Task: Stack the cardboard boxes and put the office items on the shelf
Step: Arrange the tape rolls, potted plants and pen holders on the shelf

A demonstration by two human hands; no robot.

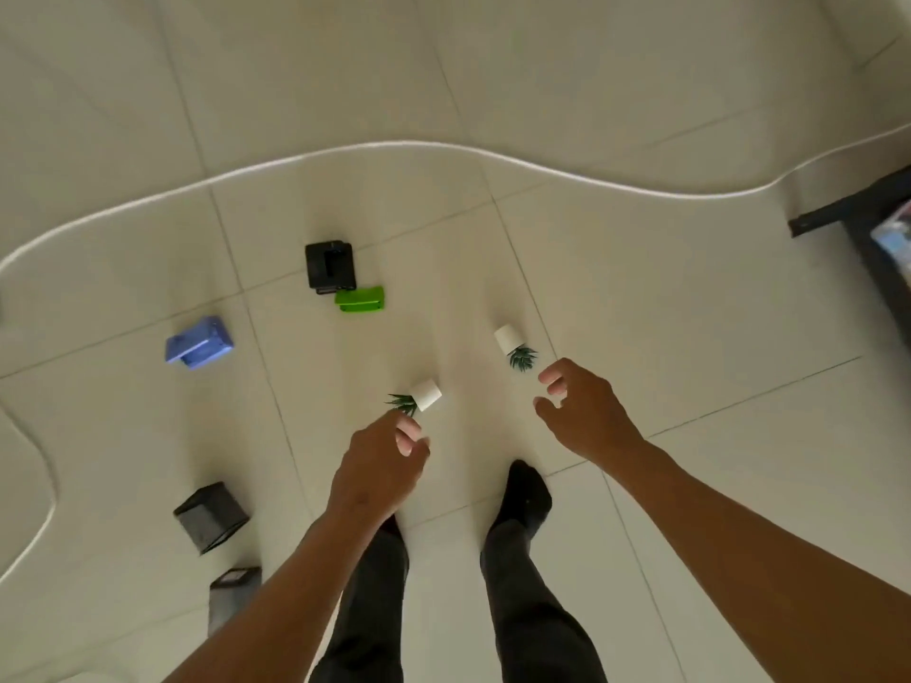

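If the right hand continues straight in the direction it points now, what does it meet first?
Most likely the right small potted plant, lying on its side on the floor just beyond the right hand. Its open fingers aim at the green leaves; the gap in depth is unclear.

Glossy pale floor tiles [641, 288] – matt white plant pots [428, 394] – shiny green plastic stapler [360, 299].

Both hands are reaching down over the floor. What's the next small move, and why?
Probably lower both hands and close them on the pots. The left hand hovers beside the left potted plant, the right hand beside the right potted plant; both lie tipped on the floor, ungripped.
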